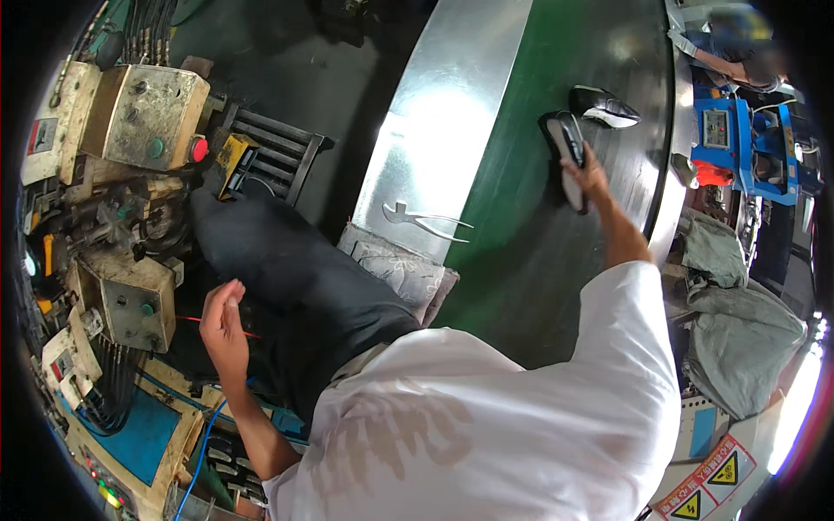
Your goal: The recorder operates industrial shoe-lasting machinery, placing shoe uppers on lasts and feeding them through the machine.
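My right hand [591, 174] is stretched out over the dark conveyor belt, its fingers closed on the side of a black shoe [563, 139] with a pale sole. Just beyond it, a second black shoe [605, 107] with a white sole edge lies on the belt. My left hand [223, 317] hangs in the air beside the machine, fingers loosely bent and holding nothing. A pair of metal pincers [421, 219] rests on the shiny metal ledge [434, 130] between my legs and the belt.
At left stands a worn machine with control boxes [143, 117] and a red button [199, 149]. A slatted stool [276, 148] is beyond my knee. Folded cloth [395, 269] covers the ledge's near end. Across the belt are blue equipment [721, 135], grey covers [738, 339] and another person [738, 65].
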Demonstrator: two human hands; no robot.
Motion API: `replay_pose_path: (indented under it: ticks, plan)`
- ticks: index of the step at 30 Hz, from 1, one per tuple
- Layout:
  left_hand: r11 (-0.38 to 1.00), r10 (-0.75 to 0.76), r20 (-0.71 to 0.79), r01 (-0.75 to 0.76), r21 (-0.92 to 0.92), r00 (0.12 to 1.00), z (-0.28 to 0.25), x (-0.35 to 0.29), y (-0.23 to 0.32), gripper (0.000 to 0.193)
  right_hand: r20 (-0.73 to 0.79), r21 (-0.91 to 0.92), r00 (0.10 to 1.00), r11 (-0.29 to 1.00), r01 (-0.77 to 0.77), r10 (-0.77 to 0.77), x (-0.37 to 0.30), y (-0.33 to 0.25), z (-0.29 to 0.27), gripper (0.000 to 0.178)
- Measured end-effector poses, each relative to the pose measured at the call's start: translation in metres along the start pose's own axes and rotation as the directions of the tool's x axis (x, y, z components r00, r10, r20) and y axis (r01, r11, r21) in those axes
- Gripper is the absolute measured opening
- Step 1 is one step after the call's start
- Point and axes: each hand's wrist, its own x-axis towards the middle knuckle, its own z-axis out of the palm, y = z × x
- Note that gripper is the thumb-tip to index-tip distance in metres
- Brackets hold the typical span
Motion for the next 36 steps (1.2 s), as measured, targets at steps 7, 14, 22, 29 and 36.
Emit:
replay_pose_path:
  ticks: [7, 14, 22, 29, 36]
  plan:
    - [0.962, 0.271, 0.139, -0.267, -0.051, 0.952, 0.066, 0.05, 0.048, 0.023, 0.171, 0.397, 0.912, 0.821, -0.41, 0.372, -0.105, -0.137, 0.031, 0.103]
    - [0.908, 0.392, 0.186, -0.347, -0.233, 0.901, 0.086, 0.082, 0.089, 0.03, 0.423, 0.837, 0.901, 0.337, -0.431, 0.1, -0.182, -0.285, -0.003, 0.091]
    - [0.798, 0.59, -0.092, -0.562, 0.218, 0.802, 0.003, 0.077, 0.073, 0.045, 0.296, 0.805, 0.729, 0.572, 0.156, -0.617, -0.235, -0.512, -0.051, 0.105]
    - [0.796, 0.6, -0.187, -0.557, 0.238, 0.778, -0.096, -0.047, 0.064, 0.065, 0.025, 0.758, 0.438, 0.302, 0.578, -0.899, -0.263, -0.636, -0.029, 0.115]
    - [0.933, 0.334, -0.413, -0.36, 0.016, 0.847, -0.065, -0.083, 0.035, 0.108, -0.175, 0.75, 0.238, 0.027, 0.661, -0.955, -0.299, -0.664, 0.042, 0.117]
